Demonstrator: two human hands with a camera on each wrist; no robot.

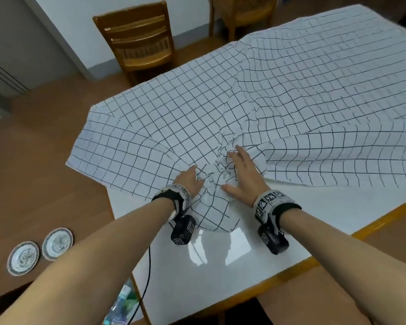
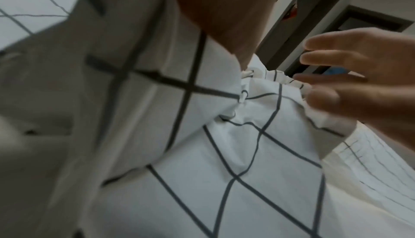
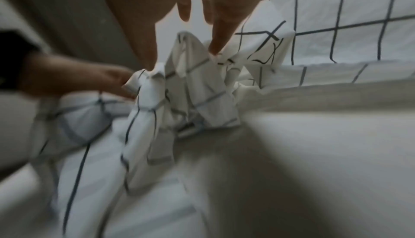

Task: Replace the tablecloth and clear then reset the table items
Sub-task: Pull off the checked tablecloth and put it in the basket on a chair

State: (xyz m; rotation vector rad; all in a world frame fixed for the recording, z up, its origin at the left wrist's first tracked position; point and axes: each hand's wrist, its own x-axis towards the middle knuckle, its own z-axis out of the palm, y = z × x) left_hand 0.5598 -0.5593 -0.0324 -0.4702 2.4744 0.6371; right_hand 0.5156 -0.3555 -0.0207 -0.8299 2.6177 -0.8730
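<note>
white cotton tablecloth, thin black grid | glossy white tabletop, yellow-wood edge | round patterned grey-white plates

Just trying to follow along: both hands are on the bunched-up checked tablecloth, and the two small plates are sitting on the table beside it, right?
Not quite. The two small plates lie on the wooden floor, left of the table, as the head view shows. The rest holds: the left hand and right hand are on the bunched checked tablecloth.

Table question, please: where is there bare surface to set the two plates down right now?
Bare white table lies along the near wooden edge, below the bunched tablecloth. Left hand and right hand crowd the middle.
</note>
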